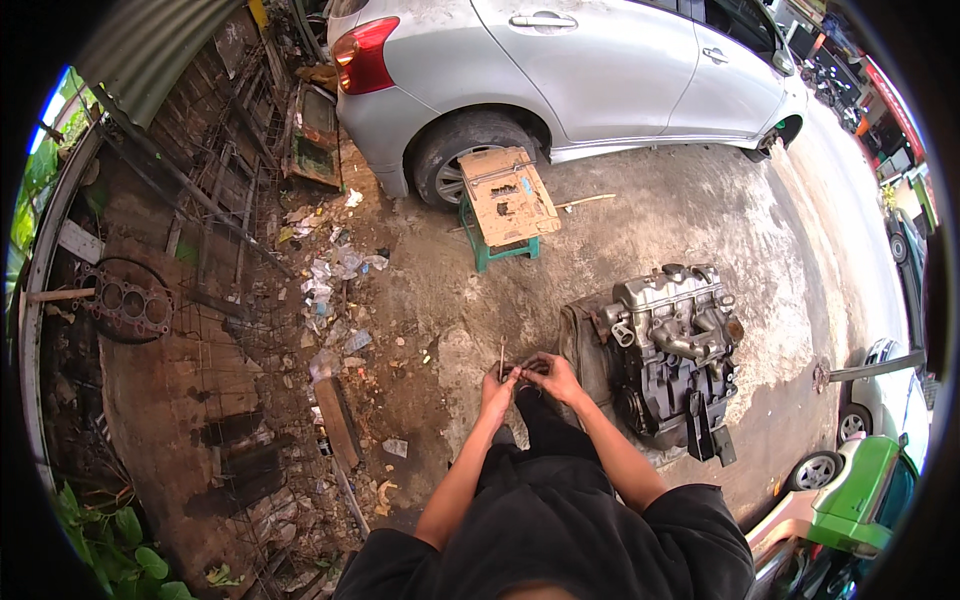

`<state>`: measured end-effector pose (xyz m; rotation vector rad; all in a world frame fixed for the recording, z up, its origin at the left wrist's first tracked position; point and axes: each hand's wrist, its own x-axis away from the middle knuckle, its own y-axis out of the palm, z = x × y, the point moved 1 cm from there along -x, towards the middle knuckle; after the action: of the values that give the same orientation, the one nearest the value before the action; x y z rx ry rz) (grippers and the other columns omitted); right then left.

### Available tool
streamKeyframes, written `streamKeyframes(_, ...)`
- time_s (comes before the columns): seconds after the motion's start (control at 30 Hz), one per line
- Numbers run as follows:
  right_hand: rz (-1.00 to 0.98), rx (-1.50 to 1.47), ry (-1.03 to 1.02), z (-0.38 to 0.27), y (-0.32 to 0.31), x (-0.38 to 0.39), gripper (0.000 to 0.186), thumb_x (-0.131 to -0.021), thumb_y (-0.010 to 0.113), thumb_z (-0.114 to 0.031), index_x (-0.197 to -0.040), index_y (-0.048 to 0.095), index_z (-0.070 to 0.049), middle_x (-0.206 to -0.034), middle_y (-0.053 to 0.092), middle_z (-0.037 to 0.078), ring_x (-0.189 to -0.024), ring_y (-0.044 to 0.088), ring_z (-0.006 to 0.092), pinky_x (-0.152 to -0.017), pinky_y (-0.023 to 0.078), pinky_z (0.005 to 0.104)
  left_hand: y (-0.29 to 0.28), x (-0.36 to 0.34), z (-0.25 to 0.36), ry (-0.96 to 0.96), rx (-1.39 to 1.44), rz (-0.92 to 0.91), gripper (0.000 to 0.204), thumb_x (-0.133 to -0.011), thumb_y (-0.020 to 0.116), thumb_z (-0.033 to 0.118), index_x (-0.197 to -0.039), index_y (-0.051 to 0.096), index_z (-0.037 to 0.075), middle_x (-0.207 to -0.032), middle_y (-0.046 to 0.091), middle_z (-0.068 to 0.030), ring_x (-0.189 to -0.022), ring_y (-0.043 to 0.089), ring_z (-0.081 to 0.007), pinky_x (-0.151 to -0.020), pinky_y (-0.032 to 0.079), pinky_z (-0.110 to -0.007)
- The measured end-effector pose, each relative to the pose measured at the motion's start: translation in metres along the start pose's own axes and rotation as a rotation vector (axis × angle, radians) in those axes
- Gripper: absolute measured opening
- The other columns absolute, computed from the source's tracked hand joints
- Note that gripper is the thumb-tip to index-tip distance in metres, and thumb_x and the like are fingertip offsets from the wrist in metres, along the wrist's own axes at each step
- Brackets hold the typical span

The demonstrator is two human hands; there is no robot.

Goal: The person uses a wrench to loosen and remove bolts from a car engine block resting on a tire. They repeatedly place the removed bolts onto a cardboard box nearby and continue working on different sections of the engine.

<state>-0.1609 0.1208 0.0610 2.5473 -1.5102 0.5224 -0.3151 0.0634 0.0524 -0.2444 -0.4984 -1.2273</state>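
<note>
My left hand (497, 389) is closed around a thin, rod-like tool (502, 354) that points away from me. The tool's exact kind is too small to make out. My right hand (551, 376) meets the left at the fingertips, its fingers pinched together. Whatever lies between those fingers is hidden or too small to name. Both hands are held in front of my dark-trousered legs. To the right of them, an engine block (675, 350) with metal manifold parts rests on a dark mat (585, 345), apart from my hands.
A green stool (480, 250) with a cardboard sheet (512, 205) on top stands by the rear wheel of a silver car (600, 75). Litter (320, 285) and a wooden plank (337, 420) lie to the left. An engine gasket (130, 303) hangs at the far left.
</note>
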Motion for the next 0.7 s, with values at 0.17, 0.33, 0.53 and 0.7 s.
streamKeyframes(0.17, 0.031, -0.117, -0.046, 0.001, -0.029, -0.079, 0.017, -0.089, 0.072, -0.005, -0.1, 0.065, 0.005, -0.092, 0.069, 0.009, -0.085, 0.067, 0.015, -0.076, 0.054, 0.0299, -0.003, -0.088, 0.034, -0.09, -0.127, -0.073, 0.045, -0.102, 0.054, 0.04, -0.108, 0.063, -0.004, -0.091, 0.064, -0.0048, -0.085, 0.055, -0.0136, -0.078, 0.045, -0.029)
streamKeyframes(0.33, 0.142, -0.244, -0.069, -0.019, -0.073, -0.154, 0.013, -0.089, 0.07, -0.002, -0.098, 0.063, 0.004, -0.088, 0.068, 0.009, -0.083, 0.067, 0.0153, -0.075, 0.055, 0.03, 0.01, -0.181, 0.103, -0.064, -0.079, -0.119, 0.036, -0.106, 0.048, 0.033, -0.104, 0.065, 0.001, -0.077, 0.057, -0.0011, -0.061, 0.044, -0.0098, -0.059, 0.037, -0.029)
streamKeyframes(0.53, 0.369, -0.344, -0.006, -0.027, -0.108, -0.219, 0.015, -0.084, 0.072, -0.001, -0.095, 0.062, 0.002, -0.087, 0.068, 0.007, -0.083, 0.067, 0.0149, -0.077, 0.054, 0.0289, 0.027, -0.274, 0.146, -0.019, -0.044, -0.077, 0.024, -0.103, 0.054, 0.023, -0.104, 0.065, 0.001, -0.078, 0.058, -0.0004, -0.063, 0.049, -0.0101, -0.06, 0.04, -0.029)
streamKeyframes(0.7, 0.473, -0.242, 0.05, -0.034, -0.112, -0.283, 0.017, -0.081, 0.075, -0.003, -0.093, 0.063, 0.0, -0.084, 0.068, 0.006, -0.082, 0.066, 0.0153, -0.076, 0.053, 0.0299, 0.021, -0.344, 0.17, 0.031, -0.182, -0.117, 0.023, -0.1, 0.06, 0.02, -0.105, 0.07, 0.0, -0.091, 0.066, -0.006, -0.083, 0.057, -0.0145, -0.069, 0.046, -0.029)
